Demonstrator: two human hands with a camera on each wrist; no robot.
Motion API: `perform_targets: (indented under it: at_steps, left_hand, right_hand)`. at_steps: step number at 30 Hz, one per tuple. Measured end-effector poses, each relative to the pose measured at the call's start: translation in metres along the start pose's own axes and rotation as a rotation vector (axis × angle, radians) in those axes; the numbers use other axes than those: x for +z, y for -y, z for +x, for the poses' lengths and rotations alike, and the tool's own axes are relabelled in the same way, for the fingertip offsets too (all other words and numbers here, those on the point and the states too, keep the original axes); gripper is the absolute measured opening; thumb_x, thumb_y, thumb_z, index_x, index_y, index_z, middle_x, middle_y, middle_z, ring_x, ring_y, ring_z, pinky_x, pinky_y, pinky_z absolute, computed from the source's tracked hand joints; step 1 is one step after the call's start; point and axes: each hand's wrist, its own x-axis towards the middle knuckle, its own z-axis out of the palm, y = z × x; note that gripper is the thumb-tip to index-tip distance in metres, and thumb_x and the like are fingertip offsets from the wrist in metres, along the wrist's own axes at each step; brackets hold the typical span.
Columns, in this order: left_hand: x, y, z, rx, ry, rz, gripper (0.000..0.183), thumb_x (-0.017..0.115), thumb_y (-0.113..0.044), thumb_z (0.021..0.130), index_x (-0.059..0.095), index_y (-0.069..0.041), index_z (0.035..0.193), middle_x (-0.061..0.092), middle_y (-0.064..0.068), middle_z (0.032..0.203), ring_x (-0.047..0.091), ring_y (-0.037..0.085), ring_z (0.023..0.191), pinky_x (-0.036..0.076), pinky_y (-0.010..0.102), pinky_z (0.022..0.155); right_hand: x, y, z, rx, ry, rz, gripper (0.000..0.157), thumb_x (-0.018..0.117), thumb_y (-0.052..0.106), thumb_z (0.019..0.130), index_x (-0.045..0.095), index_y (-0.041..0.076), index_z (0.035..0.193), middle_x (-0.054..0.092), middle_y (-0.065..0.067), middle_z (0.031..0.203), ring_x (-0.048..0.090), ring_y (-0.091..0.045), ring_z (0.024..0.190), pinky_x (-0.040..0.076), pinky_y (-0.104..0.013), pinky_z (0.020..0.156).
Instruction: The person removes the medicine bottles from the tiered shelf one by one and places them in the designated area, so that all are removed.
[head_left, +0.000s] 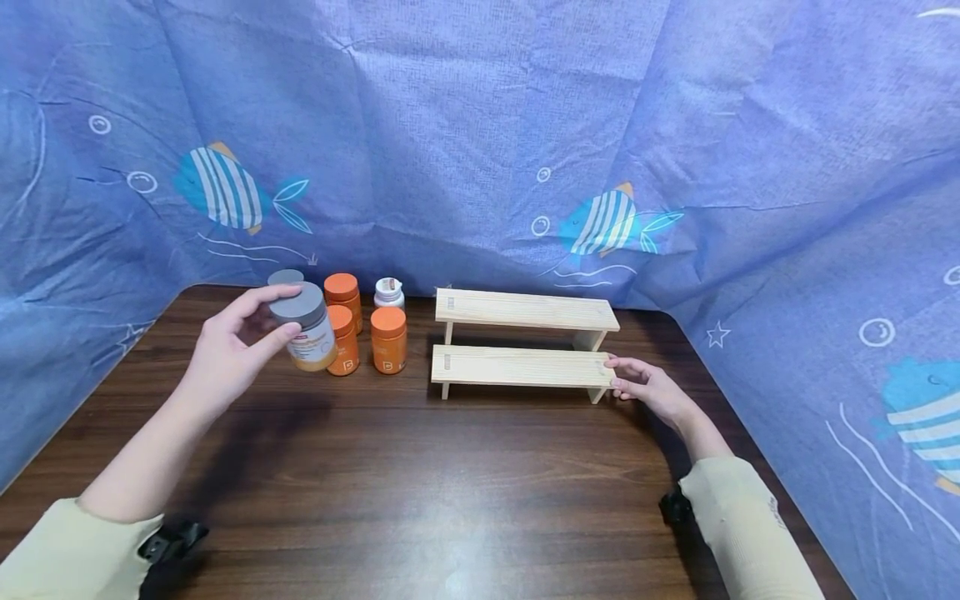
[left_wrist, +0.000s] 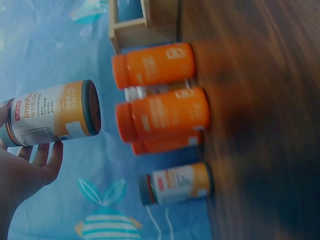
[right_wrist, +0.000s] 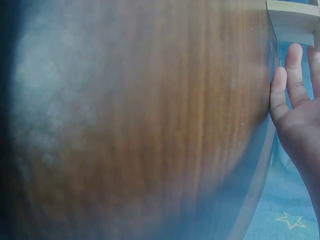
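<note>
My left hand point(head_left: 232, 346) holds a jar point(head_left: 309, 329) by its grey lid, thumb in front and fingers behind. Its label is white above and orange below, and the jar hangs above the table. The left wrist view shows the same jar point(left_wrist: 52, 112) sideways, apart from the other bottles. At the right end of a two-step wooden shelf, my right hand point(head_left: 651, 390) grips the end of the lower board point(head_left: 517, 367), thumb at the front edge. In the right wrist view that hand point(right_wrist: 305, 110) shows only in part, just below a corner of the shelf point(right_wrist: 295, 17).
Left of the shelf stand several orange bottles point(head_left: 388, 342) and a small white bottle point(head_left: 389, 292). Another grey-lidded jar point(left_wrist: 177, 185) stands beside them, mostly hidden behind my left hand in the head view. A blue fish-print cloth point(head_left: 450, 125) hangs around the dark wood table point(head_left: 420, 475).
</note>
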Motion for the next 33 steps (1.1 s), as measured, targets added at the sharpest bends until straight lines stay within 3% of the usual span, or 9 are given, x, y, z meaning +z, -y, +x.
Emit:
perform_targets:
  at_steps: [5, 12, 20, 27, 33]
  left_hand:
    - [-0.008, 0.019, -0.002, -0.018, -0.020, 0.033, 0.044, 0.069, 0.001, 0.083, 0.058, -0.005, 0.126, 0.061, -0.018, 0.099, 0.059, -0.001, 0.081, 0.045, 0.006, 0.070]
    - [-0.013, 0.039, -0.001, -0.046, -0.044, 0.066, 0.043, 0.068, -0.001, 0.084, 0.058, -0.005, 0.126, 0.057, -0.021, 0.105, 0.057, -0.004, 0.084, 0.044, 0.004, 0.072]
    - [-0.019, 0.059, 0.001, -0.060, -0.055, 0.064, 0.042, 0.065, 0.005, 0.084, 0.055, 0.004, 0.125, 0.054, -0.025, 0.106, 0.054, -0.008, 0.088, 0.042, 0.002, 0.075]
    - [-0.020, 0.081, 0.006, -0.112, -0.034, 0.112, 0.041, 0.066, 0.000, 0.086, 0.056, -0.001, 0.125, 0.052, -0.028, 0.101, 0.053, -0.008, 0.085, 0.042, 0.004, 0.071]
    - [-0.022, 0.094, 0.008, -0.160, 0.028, 0.173, 0.040, 0.065, -0.012, 0.089, 0.055, -0.007, 0.128, 0.051, -0.023, 0.100, 0.050, -0.006, 0.085, 0.040, 0.007, 0.068]
  right_hand:
    - [0.000, 0.001, 0.000, -0.001, -0.001, 0.005, 0.037, 0.065, 0.016, 0.090, 0.055, 0.004, 0.124, 0.053, 0.008, 0.121, 0.063, -0.013, 0.082, 0.053, -0.024, 0.071]
    - [0.000, 0.001, -0.002, -0.010, 0.005, 0.001, 0.042, 0.064, 0.015, 0.091, 0.050, -0.003, 0.127, 0.063, 0.004, 0.099, 0.062, -0.012, 0.080, 0.053, -0.024, 0.070]
    - [0.000, 0.001, -0.001, -0.004, 0.005, 0.002, 0.041, 0.064, 0.017, 0.090, 0.052, 0.001, 0.126, 0.062, 0.004, 0.103, 0.062, -0.011, 0.081, 0.053, -0.024, 0.071]
    - [0.001, 0.001, -0.001, -0.008, 0.002, 0.004, 0.039, 0.065, 0.019, 0.090, 0.055, 0.004, 0.124, 0.049, 0.000, 0.128, 0.062, -0.010, 0.081, 0.053, -0.023, 0.071]
    - [0.000, -0.001, 0.000, -0.012, -0.001, 0.006, 0.040, 0.065, 0.016, 0.090, 0.053, 0.001, 0.125, 0.061, 0.005, 0.107, 0.062, -0.009, 0.079, 0.053, -0.024, 0.070]
